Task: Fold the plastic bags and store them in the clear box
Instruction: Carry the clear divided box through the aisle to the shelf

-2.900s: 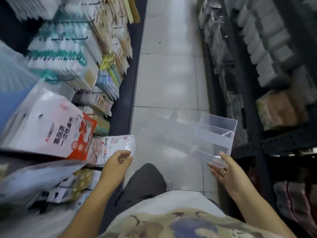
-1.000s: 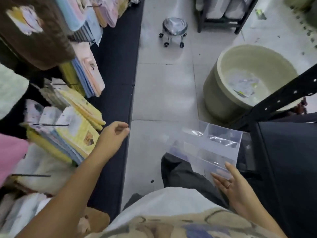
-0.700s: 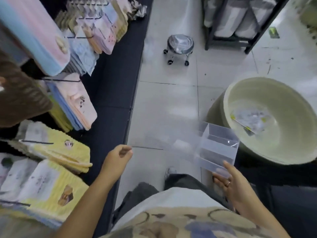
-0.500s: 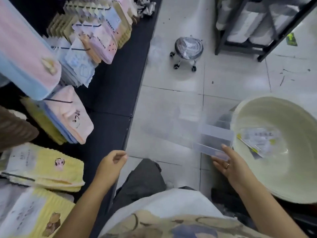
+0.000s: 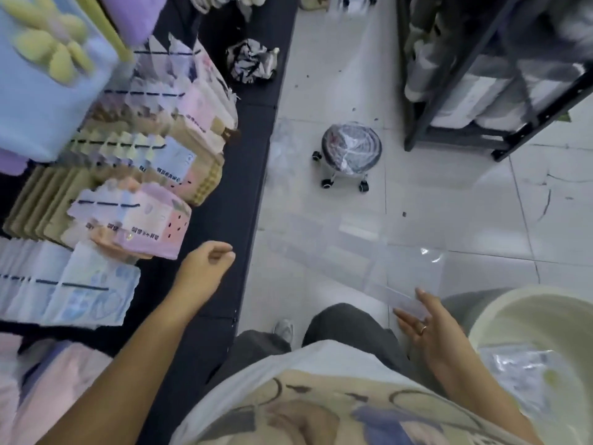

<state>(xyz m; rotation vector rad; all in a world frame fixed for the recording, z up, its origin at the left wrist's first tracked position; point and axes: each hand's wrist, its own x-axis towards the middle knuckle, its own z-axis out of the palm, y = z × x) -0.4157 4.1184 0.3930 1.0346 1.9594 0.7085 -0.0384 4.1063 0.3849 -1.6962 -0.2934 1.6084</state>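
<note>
Left hand: we see the left hand [image 5: 205,268] left of centre, over the dark base [image 5: 237,194] of the shelf display. Its fingers are loosely curled and it holds nothing.
Right hand: the right hand [image 5: 431,329] sits lower right of centre. Its fingers lie straight against the near end of the clear box, and a ring shows on one finger. We cannot make out the thumb.
Clear box: the clear box [image 5: 407,271] stretches from the right hand's fingers up and to the left, above the pale tiled floor [image 5: 337,75]. It is blurred and see-through, so we cannot tell what it contains.
Plastic bags: crumpled clear plastic, which we take for the plastic bags [image 5: 519,367], lies inside the cream basin [image 5: 500,316] at the lower right edge of the frame, just beside the right wrist.
Shelf display: packs of towels [image 5: 138,220] in pink, yellow and blue fill the left side of the frame.
Stool: a small round stool on wheels [image 5: 351,152] stands on the floor at upper centre, wrapped in plastic.
Rack: a black metal rack [image 5: 455,130] holding pale bundles occupies the upper right.
Person: dark trousers and a printed shirt fill the bottom centre.
</note>
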